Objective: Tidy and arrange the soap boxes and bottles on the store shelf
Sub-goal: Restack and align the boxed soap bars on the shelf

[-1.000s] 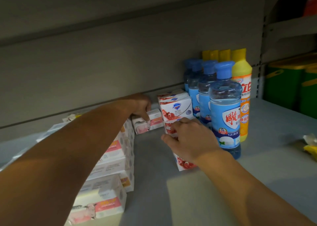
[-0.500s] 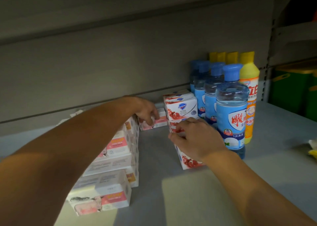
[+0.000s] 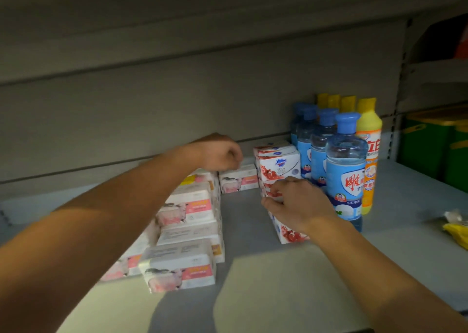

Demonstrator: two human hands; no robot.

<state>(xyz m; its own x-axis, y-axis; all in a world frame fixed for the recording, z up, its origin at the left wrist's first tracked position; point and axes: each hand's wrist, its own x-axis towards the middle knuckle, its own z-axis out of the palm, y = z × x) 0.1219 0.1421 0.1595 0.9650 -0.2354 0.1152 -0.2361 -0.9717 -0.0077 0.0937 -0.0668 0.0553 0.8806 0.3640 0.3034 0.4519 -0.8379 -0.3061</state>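
**Both hands among the soap boxes on the shelf**

I see my left hand (image 3: 217,153) reached to the back of the grey shelf (image 3: 291,277), fingers curled into a loose fist just above a pink-and-white soap box (image 3: 238,180) lying against the back panel; whether it actually grips that box I cannot tell. My right hand (image 3: 296,203) rests on the row of red-and-white soap boxes (image 3: 278,165), fingers curled round the top edge of one box near the front. To the left stands a stacked pile of pink soap boxes (image 3: 190,206). Just right of the red row stands a line of blue bottles (image 3: 345,170), with yellow bottles (image 3: 368,155) beside them.
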